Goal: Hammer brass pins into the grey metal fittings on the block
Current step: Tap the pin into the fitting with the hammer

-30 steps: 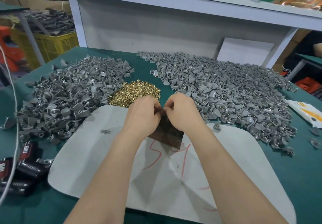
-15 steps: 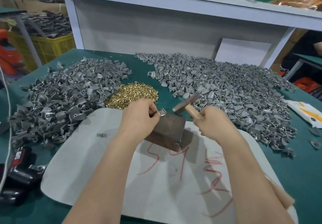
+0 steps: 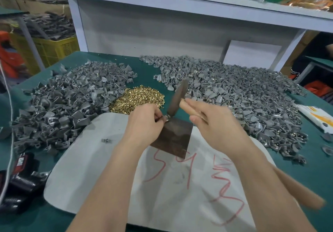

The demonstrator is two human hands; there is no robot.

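Shiny grey fitting point(image 3: 166, 119) sits on dark brown block point(image 3: 173, 138), blurred hammer point(image 3: 177, 99) just above.

The left hand point(image 3: 144, 123) pinched a fitting point(image 3: 166, 119) at its fingertips; the right hand point(image 3: 216, 125), just beside it, gripped the hammer point(image 3: 177, 99), both forearms outstretched.

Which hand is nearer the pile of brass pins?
Left. The left hand sits just in front of the brass pins; the right hand, gripping the hammer, is farther right.
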